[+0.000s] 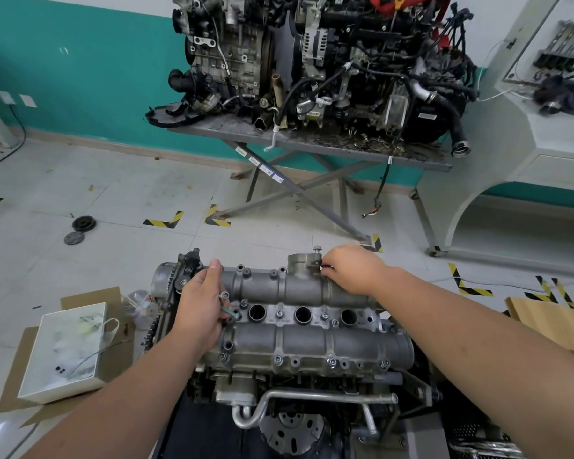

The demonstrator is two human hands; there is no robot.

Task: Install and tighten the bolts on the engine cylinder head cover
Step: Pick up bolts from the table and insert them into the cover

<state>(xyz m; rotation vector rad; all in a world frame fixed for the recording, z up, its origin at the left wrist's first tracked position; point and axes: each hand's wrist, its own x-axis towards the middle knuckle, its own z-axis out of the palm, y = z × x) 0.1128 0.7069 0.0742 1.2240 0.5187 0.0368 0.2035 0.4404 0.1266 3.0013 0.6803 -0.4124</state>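
Resting on the cylinder head cover [299, 289], both hands work at bolts. Left hand [201, 306] curls around a couple of loose bolts [230, 312] at the cover's left end, thumb stretched up along the far rail. Right hand [352, 270] pinches something small at the cover's far edge, just beside a raised bolt [317, 250] standing on the housing; what it pinches is hidden. White box [67, 349] sits on the floor left.

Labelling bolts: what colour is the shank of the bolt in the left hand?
Green shank, on the bolt the left hand holds; head view.
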